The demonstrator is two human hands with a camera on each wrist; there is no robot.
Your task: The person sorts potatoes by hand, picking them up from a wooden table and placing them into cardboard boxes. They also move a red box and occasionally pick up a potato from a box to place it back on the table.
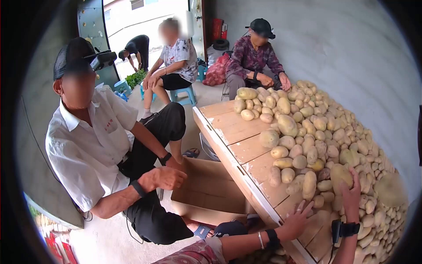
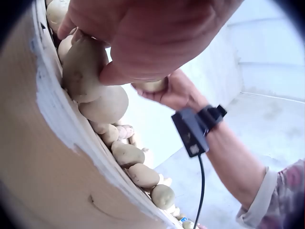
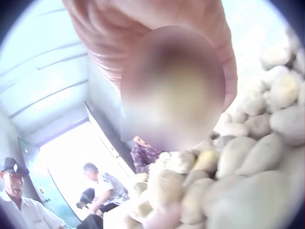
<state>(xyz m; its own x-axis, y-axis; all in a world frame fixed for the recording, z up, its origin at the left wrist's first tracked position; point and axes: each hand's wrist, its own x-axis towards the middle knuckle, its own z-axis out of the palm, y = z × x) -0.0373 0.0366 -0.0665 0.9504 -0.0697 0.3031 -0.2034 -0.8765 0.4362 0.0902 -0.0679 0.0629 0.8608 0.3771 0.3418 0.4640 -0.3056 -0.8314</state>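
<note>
Potatoes lie in a large heap on a wooden board. My right hand (image 1: 351,193) holds a large potato (image 1: 341,177) over the heap, fingers along its side; in the right wrist view a blurred patch hides what is under that hand (image 3: 157,28). My left hand (image 1: 299,222) is low at the near end of the board, its fingers spread among the potatoes. In the left wrist view, the left hand's thumb and fingertips (image 2: 108,75) are around a potato (image 2: 86,69) at the board's edge, with another potato (image 2: 107,105) right beside it.
An open cardboard box (image 1: 211,189) stands on the floor left of the wooden board (image 1: 235,125). A seated person in a white shirt (image 1: 94,145) reaches over it. Another person (image 1: 255,61) sits at the heap's far end, near a red net sack (image 1: 216,70). Someone sits on a blue stool (image 1: 183,95).
</note>
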